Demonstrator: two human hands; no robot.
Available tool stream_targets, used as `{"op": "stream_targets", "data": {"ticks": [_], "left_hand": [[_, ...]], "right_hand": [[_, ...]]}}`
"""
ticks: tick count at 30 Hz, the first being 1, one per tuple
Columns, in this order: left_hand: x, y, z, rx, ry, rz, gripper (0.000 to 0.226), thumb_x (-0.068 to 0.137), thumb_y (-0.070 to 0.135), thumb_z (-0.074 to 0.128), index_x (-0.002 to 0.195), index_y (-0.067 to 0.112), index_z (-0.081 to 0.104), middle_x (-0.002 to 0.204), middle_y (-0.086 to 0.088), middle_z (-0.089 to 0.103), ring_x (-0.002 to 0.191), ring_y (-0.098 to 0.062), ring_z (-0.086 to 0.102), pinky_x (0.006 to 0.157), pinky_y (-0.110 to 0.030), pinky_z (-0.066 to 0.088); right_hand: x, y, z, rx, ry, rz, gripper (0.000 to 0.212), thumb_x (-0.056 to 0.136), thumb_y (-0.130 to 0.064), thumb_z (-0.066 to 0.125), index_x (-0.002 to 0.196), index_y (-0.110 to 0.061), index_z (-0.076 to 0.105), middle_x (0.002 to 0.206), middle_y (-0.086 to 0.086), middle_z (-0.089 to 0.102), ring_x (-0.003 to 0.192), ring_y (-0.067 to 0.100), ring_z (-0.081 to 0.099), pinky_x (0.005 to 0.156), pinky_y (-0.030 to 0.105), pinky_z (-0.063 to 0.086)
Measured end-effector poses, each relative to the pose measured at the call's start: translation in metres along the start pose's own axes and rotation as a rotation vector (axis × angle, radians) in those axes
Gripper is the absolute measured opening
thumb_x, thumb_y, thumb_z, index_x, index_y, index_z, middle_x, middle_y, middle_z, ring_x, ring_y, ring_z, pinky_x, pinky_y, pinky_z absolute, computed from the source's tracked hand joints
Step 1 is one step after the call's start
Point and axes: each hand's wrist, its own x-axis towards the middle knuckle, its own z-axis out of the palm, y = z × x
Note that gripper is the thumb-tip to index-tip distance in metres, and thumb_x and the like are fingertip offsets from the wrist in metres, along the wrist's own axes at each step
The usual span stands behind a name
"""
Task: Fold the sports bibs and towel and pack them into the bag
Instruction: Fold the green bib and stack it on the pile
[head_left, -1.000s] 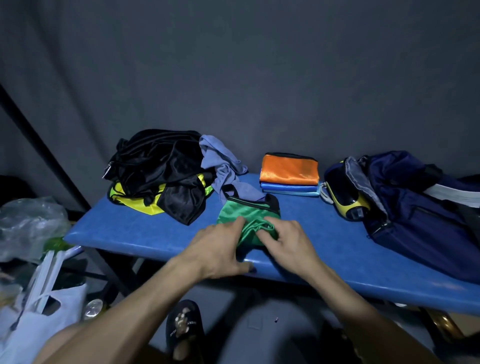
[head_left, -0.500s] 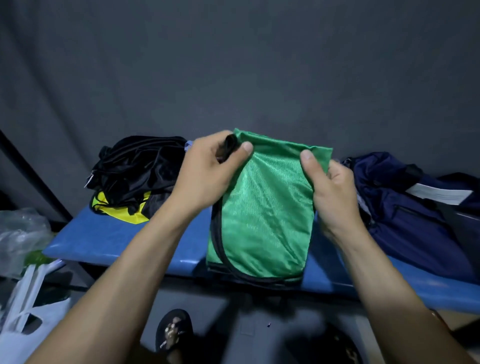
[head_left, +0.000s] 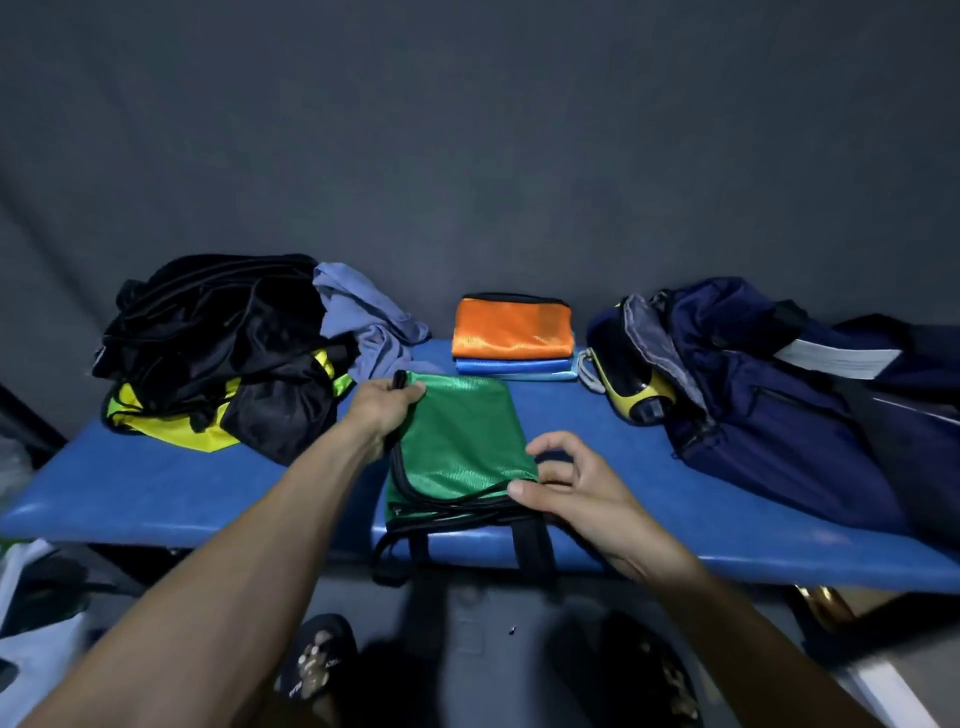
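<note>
A green bib with black trim lies flat on the blue bench, its straps hanging over the front edge. My left hand pinches its far left corner. My right hand rests at its near right edge, fingers loosely curled and apart. Behind it, a folded orange bib is stacked on a folded blue one. At the left sits a heap of black and yellow bibs with a grey-blue towel draped beside it. The navy bag lies open on the right.
A yellow and black object sticks out of the bag's mouth. A dark curtain hangs close behind the bench. White plastic bags sit on the floor at left. My sandalled feet are under the bench's front edge.
The green bib was bunched on the bench, then lifted and held up by both hands; now it is laid flat on the bench and my right hand has let go of its top corner.
</note>
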Motion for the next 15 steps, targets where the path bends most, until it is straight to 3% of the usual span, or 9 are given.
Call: {"op": "stream_targets", "data": {"ticks": [4,6,8,12,15], "left_hand": [[-0.005,0.001,-0.002,-0.003,-0.025,-0.007,0.033,0.099,0.02,0.067,0.07,0.015,0.051,0.073,-0.01,0.055,0.07,-0.027,0.056,0.069,-0.041,0.049],[-0.007,0.001,-0.003,0.024,-0.018,-0.005,0.029,0.098,0.023,0.068,0.074,0.013,0.054,0.08,-0.013,0.057,0.077,-0.028,0.058,0.076,-0.05,0.054],[-0.007,0.001,-0.002,0.05,-0.005,-0.01,0.035,0.098,0.024,0.068,0.071,0.014,0.048,0.077,-0.012,0.051,0.075,-0.027,0.053,0.071,-0.048,0.048],[-0.005,0.0,-0.004,0.082,-0.022,-0.012,0.046,0.098,0.027,0.068,0.07,0.016,0.033,0.069,-0.005,0.029,0.071,-0.024,0.037,0.068,-0.042,0.033],[-0.005,0.001,-0.003,0.089,-0.035,-0.029,0.046,0.099,0.027,0.067,0.071,0.016,0.032,0.069,-0.005,0.027,0.07,-0.024,0.036,0.068,-0.042,0.033]], "right_hand": [[-0.006,0.006,-0.001,-0.096,-0.041,-0.076,0.034,0.08,-0.005,0.084,0.102,-0.012,0.059,0.068,-0.013,0.049,0.058,0.005,0.044,0.061,0.016,0.037],[-0.008,0.007,0.0,-0.149,-0.043,-0.11,0.038,0.074,-0.016,0.09,0.098,-0.014,0.061,0.075,-0.008,0.055,0.062,0.009,0.049,0.063,0.019,0.041],[-0.011,0.011,0.0,-0.176,-0.03,-0.126,0.039,0.069,-0.026,0.09,0.093,-0.017,0.062,0.084,0.005,0.058,0.071,0.02,0.056,0.068,0.027,0.045],[-0.015,0.016,0.001,-0.172,0.035,-0.162,0.031,0.082,-0.006,0.083,0.088,-0.01,0.053,0.081,0.01,0.05,0.064,0.022,0.056,0.059,0.024,0.05],[-0.017,0.017,0.004,-0.2,0.055,-0.189,0.029,0.087,-0.003,0.077,0.088,-0.007,0.048,0.074,0.008,0.045,0.056,0.025,0.059,0.05,0.033,0.053]]}}
